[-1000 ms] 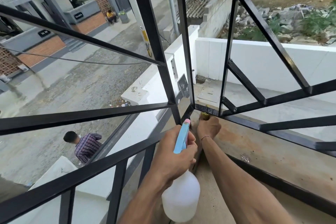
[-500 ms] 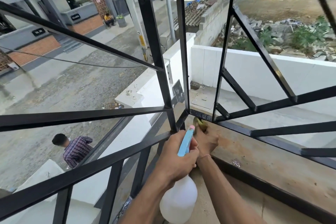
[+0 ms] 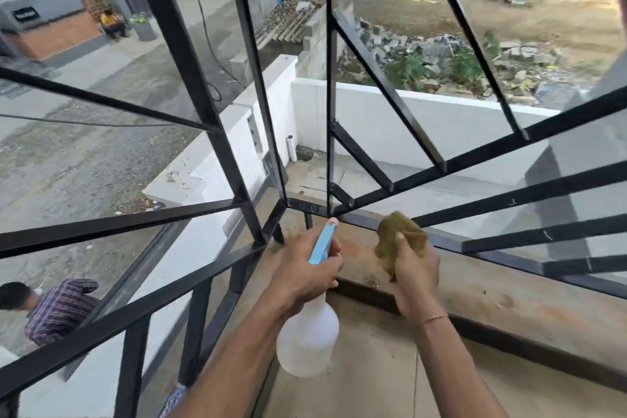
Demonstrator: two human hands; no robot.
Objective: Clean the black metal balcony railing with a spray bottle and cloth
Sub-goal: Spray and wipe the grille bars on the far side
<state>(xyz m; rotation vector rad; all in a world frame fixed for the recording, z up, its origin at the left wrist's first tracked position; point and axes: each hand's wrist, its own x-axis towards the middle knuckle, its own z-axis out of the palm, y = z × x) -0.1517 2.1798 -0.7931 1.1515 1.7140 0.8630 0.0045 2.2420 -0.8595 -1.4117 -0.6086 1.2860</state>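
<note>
Now the left hand [image 3: 305,268] grips the spray bottle [image 3: 308,332]; the right hand [image 3: 414,268] holds the cloth [image 3: 400,234], perhaps just off the railing [image 3: 441,243]. Press firmly along the bottom bar.

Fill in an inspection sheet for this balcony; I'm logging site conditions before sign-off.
Surface: brown stained concrete ledge, dusty.
Job's things: black metal balcony railing; white plastic spray bottle with blue trigger; olive-green crumpled cloth.
Clutter: small debris on ledge.
Grips: left hand holds bottle; right hand holds cloth beside lower rail.
Cables: black cable hanging outside.
Surroundings: street, rubble lot, person in striped shirt below.
</note>
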